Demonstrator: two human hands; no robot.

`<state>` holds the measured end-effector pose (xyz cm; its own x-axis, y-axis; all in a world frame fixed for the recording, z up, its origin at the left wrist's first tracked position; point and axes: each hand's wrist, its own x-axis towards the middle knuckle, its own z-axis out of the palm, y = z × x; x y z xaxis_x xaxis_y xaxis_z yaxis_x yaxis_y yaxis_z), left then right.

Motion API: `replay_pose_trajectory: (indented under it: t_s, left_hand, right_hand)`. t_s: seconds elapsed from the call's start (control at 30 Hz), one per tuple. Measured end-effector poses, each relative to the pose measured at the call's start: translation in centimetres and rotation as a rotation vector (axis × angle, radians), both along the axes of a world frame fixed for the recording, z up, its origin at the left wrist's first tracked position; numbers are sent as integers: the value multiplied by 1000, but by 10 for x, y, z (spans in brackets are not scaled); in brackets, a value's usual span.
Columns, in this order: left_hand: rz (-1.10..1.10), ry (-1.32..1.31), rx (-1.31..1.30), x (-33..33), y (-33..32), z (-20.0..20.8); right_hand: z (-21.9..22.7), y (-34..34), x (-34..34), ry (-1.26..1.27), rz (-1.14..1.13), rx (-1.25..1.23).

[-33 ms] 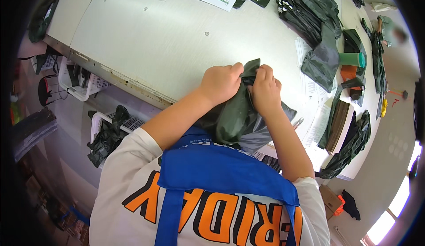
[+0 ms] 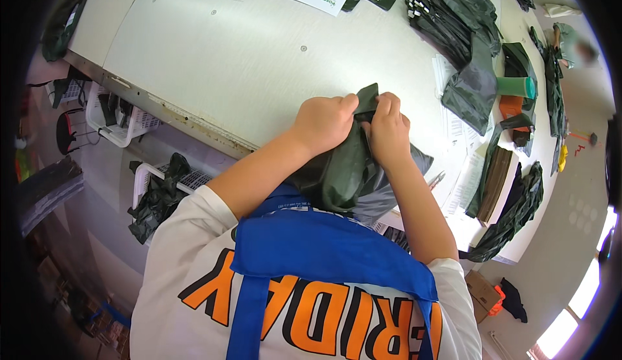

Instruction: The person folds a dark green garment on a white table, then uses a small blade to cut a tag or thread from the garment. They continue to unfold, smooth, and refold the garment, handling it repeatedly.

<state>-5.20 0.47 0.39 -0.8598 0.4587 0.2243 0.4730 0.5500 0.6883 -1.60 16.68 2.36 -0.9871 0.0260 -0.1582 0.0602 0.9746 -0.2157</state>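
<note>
Both hands work on a dark green, shiny piece of waterproof-looking fabric [image 2: 343,178], bunched at the table's near edge and hanging down against my blue apron. My left hand [image 2: 327,119] pinches its upper end, thumb and fingers pressed together. Close beside it on the right, my right hand [image 2: 387,127] is closed on the same end, fingers curled over it. Between the two hands a short flap [image 2: 368,92] sticks up. A greyer fold of material lies under my right forearm. What my fingertips press on inside the folds is hidden.
The pale table [image 2: 227,55] spreads ahead. A stack of dark green pieces [image 2: 447,29] lies far right, near a green cylinder [image 2: 515,87], papers [image 2: 463,185] and a brown block [image 2: 495,185]. White baskets [image 2: 144,127] stand below the left edge. Another person [image 2: 565,42] is at far right.
The flap between my hands has tilted slightly and shows a wider face. My fingers have shifted a little; both hands keep their hold on the fabric.
</note>
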Motion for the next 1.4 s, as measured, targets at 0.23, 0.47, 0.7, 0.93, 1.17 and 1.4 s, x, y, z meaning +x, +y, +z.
replay_pose_trajectory:
  t_s: [0.23,0.47,0.7,0.93,1.17,1.4]
  left_hand:
    - [-59,24,-115,20,-29,3]
    - [66,-796,19,50,-72,-39]
    - [122,-1253,527,22,-34,-11]
    - [134,-1469,485,28,-46,-24]
    - [134,-1499,589,40,-37,-9]
    - [187,-1447,646,34,-34,-7]
  right_hand:
    - [-43,18,-7,92,-328,-236]
    - [2,20,31,420,-158,-436]
    - [27,-43,91,491,109,-429]
    - [17,-32,79,476,-68,-409]
    - [5,-51,109,664,172,-335]
    - [14,-49,88,636,85,-388]
